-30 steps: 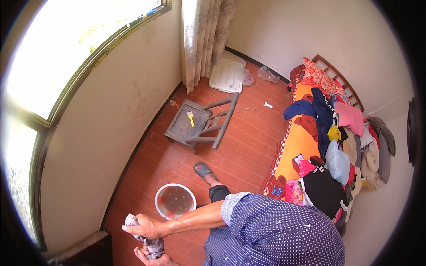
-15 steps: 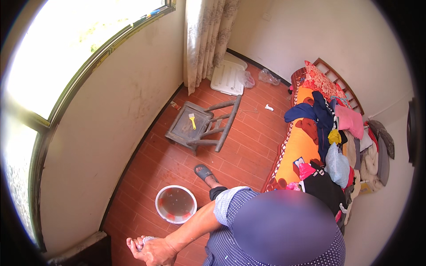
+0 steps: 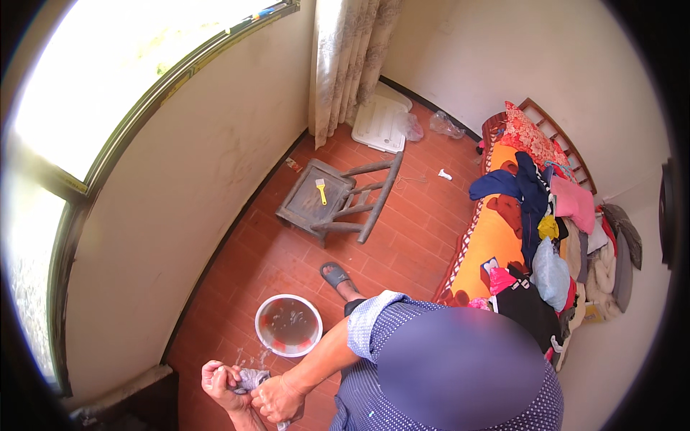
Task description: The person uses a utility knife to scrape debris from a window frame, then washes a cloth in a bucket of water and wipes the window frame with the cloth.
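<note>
A wet grey cloth point(image 3: 251, 379) is twisted between my two hands, low at the left of the view. My left hand point(image 3: 221, 381) is closed round one end, its wrist rising from the lower edge. My right hand point(image 3: 279, 399) grips the cloth beside it, and a pale end pokes out below that fist. Just beyond the hands, a round white basin point(image 3: 264, 346) on the floor holds murky brown water. Small splashes show between the basin and the cloth.
A dark wooden chair point(image 3: 296, 208) with a yellow-handled brush point(image 3: 321, 192) on its seat stands near the wall. My sandalled foot point(image 3: 336, 276) is beside the basin. Clothes heap on a bed point(image 3: 471, 251) at right. A white plastic lid point(image 3: 375, 126) lies by the curtain point(image 3: 345, 65).
My hands were clasped together over the bunched cloth. Now they are a little apart, with the twisted cloth showing between them. The whole view has shifted slightly.
</note>
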{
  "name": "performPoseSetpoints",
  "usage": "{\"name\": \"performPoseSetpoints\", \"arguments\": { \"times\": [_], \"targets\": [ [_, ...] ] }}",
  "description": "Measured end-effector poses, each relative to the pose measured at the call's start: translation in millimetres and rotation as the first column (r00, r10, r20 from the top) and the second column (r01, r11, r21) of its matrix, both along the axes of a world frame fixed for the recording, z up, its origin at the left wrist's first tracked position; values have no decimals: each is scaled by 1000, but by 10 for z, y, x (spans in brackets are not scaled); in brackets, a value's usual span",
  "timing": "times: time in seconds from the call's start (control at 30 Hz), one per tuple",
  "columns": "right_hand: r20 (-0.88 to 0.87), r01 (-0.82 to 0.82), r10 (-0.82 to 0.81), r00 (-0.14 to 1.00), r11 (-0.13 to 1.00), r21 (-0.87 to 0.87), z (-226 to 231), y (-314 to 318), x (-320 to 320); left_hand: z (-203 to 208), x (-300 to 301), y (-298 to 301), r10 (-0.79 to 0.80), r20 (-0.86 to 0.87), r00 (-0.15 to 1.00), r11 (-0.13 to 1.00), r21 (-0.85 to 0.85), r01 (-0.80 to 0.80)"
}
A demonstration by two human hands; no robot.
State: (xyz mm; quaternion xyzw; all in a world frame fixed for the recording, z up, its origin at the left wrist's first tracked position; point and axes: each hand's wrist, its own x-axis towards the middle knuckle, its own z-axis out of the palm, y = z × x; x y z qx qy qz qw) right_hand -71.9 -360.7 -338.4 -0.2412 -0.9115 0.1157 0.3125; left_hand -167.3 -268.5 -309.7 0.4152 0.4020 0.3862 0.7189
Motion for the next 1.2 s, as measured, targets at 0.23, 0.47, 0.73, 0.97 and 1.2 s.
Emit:
{"name": "performPoseSetpoints", "arguments": {
  "times": [0.23,0.47,0.73,0.97,1.2],
  "targets": [
    [257,-66,67,964,998,-15,-254,-51,75,-101,196,-82,10,-117,993,999,-38,-14],
    [368,-123,100,924,992,39,-420,-33,88,-144,334,-167,158,-185,970,986,-27,-166],
    [413,-146,119,903,989,34,-420,3,148,-169,444,-210,321,-273,907,939,-30,-341],
    [264,-117,83,961,986,115,-560,91,80,-124,374,-158,362,-285,887,924,-12,-381],
    [-340,134,-170,925,983,-126,-354,-79,363,227,-210,-136,375,-172,911,925,4,-380]
  ]
}}
